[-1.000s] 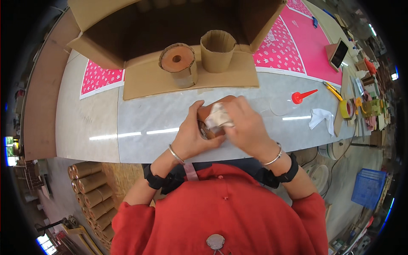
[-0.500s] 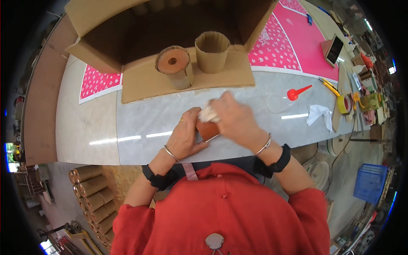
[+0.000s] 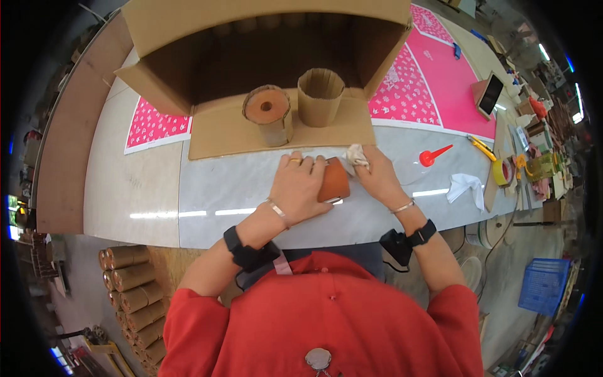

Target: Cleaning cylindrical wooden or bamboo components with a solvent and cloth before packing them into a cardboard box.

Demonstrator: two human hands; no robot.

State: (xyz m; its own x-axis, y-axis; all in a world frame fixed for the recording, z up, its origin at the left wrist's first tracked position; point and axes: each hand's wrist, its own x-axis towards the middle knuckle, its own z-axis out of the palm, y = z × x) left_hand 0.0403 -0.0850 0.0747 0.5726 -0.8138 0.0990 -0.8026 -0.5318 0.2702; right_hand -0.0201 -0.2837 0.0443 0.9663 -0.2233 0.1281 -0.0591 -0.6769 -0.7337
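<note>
My left hand (image 3: 300, 186) is closed round a reddish-brown cylinder (image 3: 335, 181) that lies tilted on its side just above the grey tabletop. To its right, my right hand (image 3: 380, 178) pinches a crumpled whitish cloth (image 3: 357, 155), held a little apart from the cylinder. Beyond my hands stands a cardboard sleeve with a similar brown cylinder (image 3: 266, 108) inside, its top showing a central hole. Beside it is an open corrugated cardboard sleeve (image 3: 321, 97), which looks hollow. Both stand on the flap of a large cardboard box (image 3: 207, 135).
Right of my hands is a clear bottle with a red nozzle (image 3: 433, 156). Past it lie a white cloth (image 3: 466, 190), a yellow cutter (image 3: 482, 147) and a tape roll (image 3: 502, 171). A phone (image 3: 489, 95) leans farther back. Wrapped cylinders (image 3: 130, 276) are stacked low on the left.
My right hand has moved right with the cloth, away from the cylinder. My left hand has shifted right and turned the cylinder, with its fingers now over it.
</note>
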